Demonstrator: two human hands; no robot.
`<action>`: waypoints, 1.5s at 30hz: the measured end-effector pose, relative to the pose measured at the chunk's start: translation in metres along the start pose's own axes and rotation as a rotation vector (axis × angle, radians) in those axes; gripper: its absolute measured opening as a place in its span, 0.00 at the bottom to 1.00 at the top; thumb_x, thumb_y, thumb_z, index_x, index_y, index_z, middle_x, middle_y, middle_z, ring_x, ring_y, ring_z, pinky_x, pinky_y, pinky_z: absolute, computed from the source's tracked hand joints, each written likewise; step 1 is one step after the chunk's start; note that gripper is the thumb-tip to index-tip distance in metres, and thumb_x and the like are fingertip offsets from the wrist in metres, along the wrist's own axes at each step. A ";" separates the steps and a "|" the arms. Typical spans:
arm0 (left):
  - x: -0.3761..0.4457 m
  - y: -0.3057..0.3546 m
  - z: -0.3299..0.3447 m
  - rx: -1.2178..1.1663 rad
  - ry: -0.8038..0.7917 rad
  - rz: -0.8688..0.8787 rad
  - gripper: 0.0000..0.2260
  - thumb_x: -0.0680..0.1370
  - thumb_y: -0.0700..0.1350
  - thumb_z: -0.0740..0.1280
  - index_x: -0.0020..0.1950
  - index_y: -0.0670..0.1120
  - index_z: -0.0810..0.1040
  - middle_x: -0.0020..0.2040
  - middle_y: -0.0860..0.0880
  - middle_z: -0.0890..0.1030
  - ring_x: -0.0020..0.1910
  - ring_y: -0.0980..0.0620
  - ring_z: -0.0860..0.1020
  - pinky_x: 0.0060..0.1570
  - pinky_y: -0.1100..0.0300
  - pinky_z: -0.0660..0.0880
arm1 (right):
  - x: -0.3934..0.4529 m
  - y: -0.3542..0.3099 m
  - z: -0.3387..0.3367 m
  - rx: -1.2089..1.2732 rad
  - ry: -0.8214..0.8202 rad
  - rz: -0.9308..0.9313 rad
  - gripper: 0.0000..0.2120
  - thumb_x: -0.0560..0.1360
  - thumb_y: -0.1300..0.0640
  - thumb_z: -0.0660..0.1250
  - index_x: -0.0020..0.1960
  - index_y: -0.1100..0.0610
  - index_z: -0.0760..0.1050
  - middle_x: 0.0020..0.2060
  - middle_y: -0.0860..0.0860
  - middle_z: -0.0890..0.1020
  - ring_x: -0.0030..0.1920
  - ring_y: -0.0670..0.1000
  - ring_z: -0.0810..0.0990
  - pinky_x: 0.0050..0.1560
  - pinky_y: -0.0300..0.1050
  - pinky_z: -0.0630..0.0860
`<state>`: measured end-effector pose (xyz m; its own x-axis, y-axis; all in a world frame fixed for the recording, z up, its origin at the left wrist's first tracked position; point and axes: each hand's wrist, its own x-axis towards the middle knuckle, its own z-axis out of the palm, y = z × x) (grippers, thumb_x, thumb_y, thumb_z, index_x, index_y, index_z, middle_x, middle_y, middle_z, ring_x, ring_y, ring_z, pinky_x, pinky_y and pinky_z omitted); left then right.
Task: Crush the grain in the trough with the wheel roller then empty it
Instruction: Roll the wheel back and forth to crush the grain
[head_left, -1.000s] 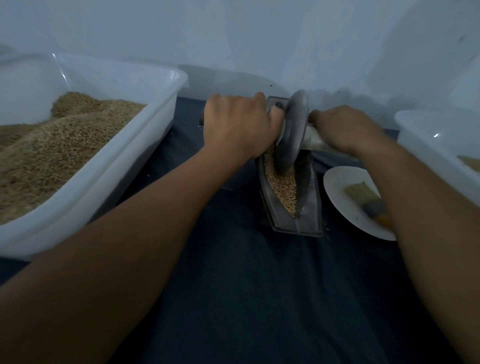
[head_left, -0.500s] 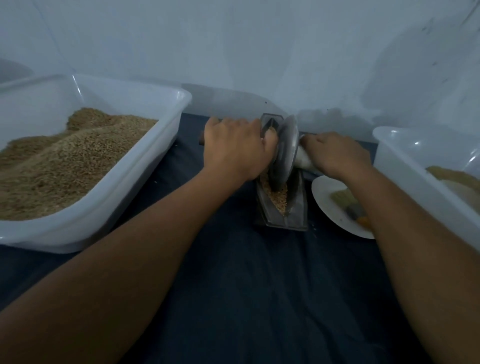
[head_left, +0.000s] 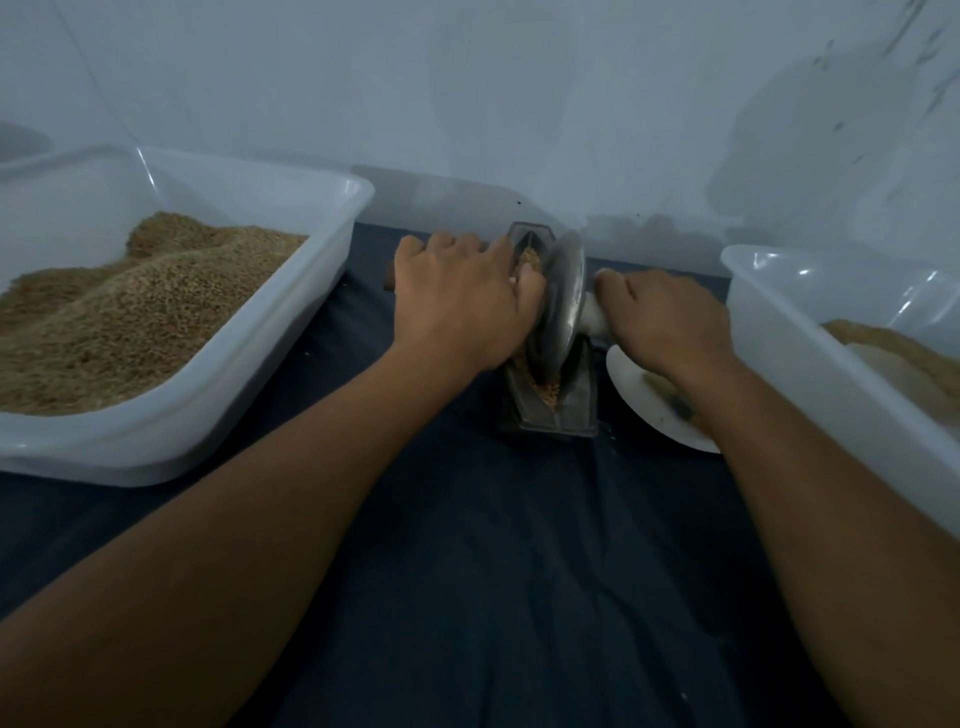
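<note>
Trough (head_left: 574, 402): its long axis runs away from me, between my hands.
Wheel (head_left: 561, 301): upright in the grain (head_left: 549, 391).
Left hand (head_left: 457, 301): curled round the handle.
Right hand (head_left: 670, 322): likewise.

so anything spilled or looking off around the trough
A few pale specks lie on the dark cloth by the trough's near right corner, likely stray grain. Otherwise nothing stands out: the wheel roller sits in the trough.
</note>
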<state>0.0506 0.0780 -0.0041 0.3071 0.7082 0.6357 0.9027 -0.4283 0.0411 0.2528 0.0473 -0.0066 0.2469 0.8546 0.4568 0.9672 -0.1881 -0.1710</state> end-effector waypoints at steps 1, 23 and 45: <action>-0.001 0.000 0.000 -0.001 0.005 0.001 0.21 0.80 0.57 0.49 0.47 0.47 0.77 0.43 0.46 0.79 0.42 0.44 0.74 0.48 0.49 0.68 | -0.002 0.000 0.001 -0.005 0.033 -0.010 0.29 0.80 0.40 0.47 0.33 0.55 0.74 0.29 0.45 0.71 0.30 0.44 0.65 0.31 0.42 0.58; 0.013 -0.005 0.024 -0.046 0.061 -0.057 0.20 0.79 0.57 0.47 0.40 0.48 0.72 0.36 0.49 0.76 0.36 0.46 0.72 0.46 0.50 0.68 | 0.027 -0.001 0.010 -0.080 0.015 -0.010 0.25 0.76 0.41 0.47 0.31 0.55 0.71 0.29 0.48 0.70 0.31 0.52 0.66 0.31 0.43 0.59; 0.058 -0.013 0.059 -0.017 0.091 -0.091 0.19 0.80 0.58 0.51 0.36 0.49 0.71 0.29 0.50 0.68 0.29 0.46 0.67 0.38 0.54 0.61 | 0.103 -0.001 0.023 0.098 -0.469 -0.069 0.21 0.83 0.47 0.50 0.40 0.54 0.75 0.23 0.46 0.80 0.20 0.48 0.79 0.33 0.44 0.68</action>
<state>0.0748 0.1581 -0.0132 0.1944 0.6912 0.6961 0.9201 -0.3745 0.1150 0.2756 0.1462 0.0209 0.1068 0.9938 0.0313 0.9645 -0.0959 -0.2459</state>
